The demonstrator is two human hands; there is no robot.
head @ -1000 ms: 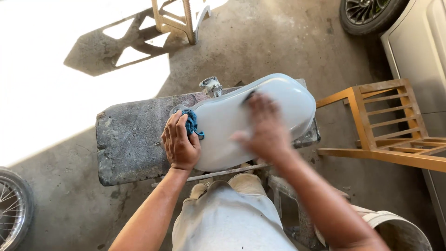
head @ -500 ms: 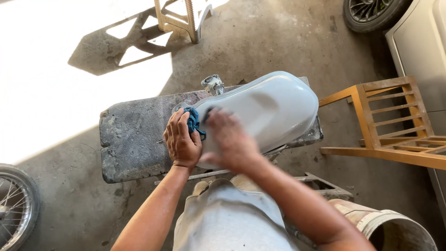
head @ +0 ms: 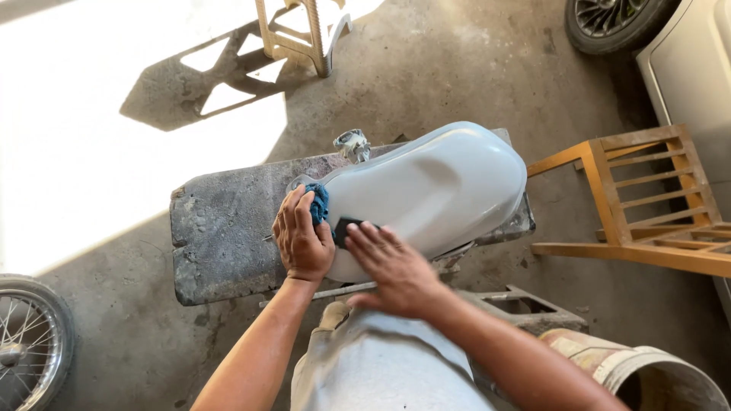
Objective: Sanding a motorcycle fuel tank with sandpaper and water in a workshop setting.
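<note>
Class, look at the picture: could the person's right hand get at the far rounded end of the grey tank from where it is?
Probably yes: the right hand lies flat on the tank, and nothing stands on the smooth top between it and the far end.

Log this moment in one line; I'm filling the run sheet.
left hand: blue cloth | right hand: black pad on grey tank | tank on slab

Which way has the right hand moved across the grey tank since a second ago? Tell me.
Yes: the right hand slid along the tank toward the left hand.
</note>
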